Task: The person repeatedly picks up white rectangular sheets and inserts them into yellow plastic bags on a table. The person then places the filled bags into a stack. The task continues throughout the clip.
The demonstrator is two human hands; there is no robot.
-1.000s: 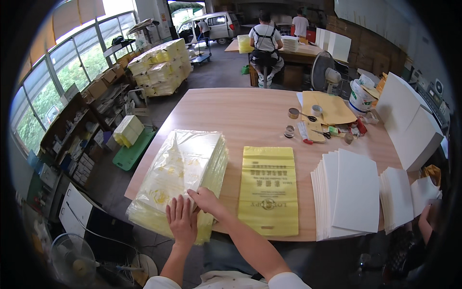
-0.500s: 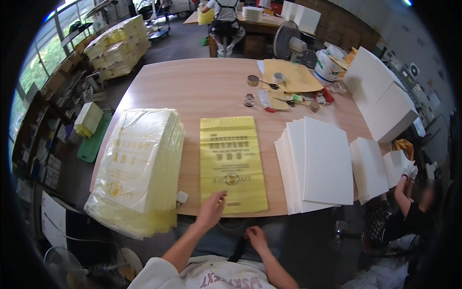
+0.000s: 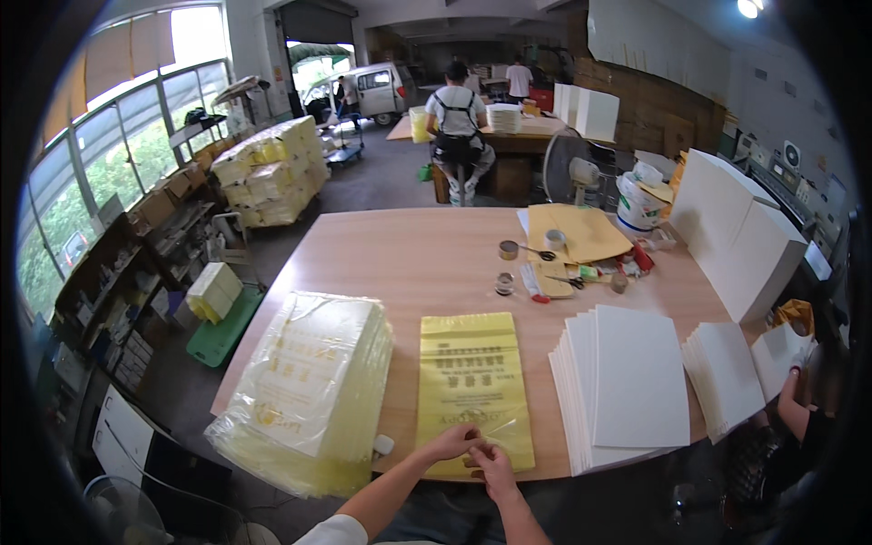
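Observation:
A flat pile of yellow printed plastic bags (image 3: 468, 363) lies in front of me near the table's front edge. Over its lower part my left hand (image 3: 451, 443) and my right hand (image 3: 495, 470) meet, fingertips pinched close together. Whatever is between the fingers, if anything, is too small to make out. To the left rises a tall stack of white packs in clear yellowish plastic bags (image 3: 313, 363). On the right stands a stack of white paper sheets or boards (image 3: 640, 381), its layers slightly fanned.
Tape rolls (image 3: 509, 249), scissors (image 3: 570, 282) and brown envelopes (image 3: 581, 232) lie at the table's far right. Large white blocks (image 3: 727, 227) stand along the right edge, near a smaller white stack (image 3: 724, 377). Another person's arm (image 3: 795, 409) is at far right.
My view has tilted up, showing more of the room. My right hand has come up from my lap to meet my left hand over the yellow bags.

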